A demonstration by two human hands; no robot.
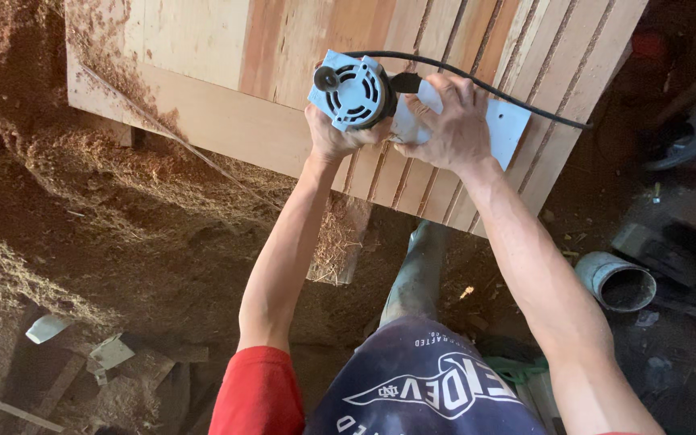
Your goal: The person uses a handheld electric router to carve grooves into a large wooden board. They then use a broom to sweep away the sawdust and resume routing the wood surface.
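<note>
Fingers (437, 105) round pale-blue router (354, 93)

Can't see the router's (354, 93) cutting bit at all, it's buried under the body and both hands, the left hand (334, 137) and right hand (449, 125). The wooden panel (227, 64) runs off the top edge, and the black cord (509, 95) disappears into the dark mess on the right
</note>
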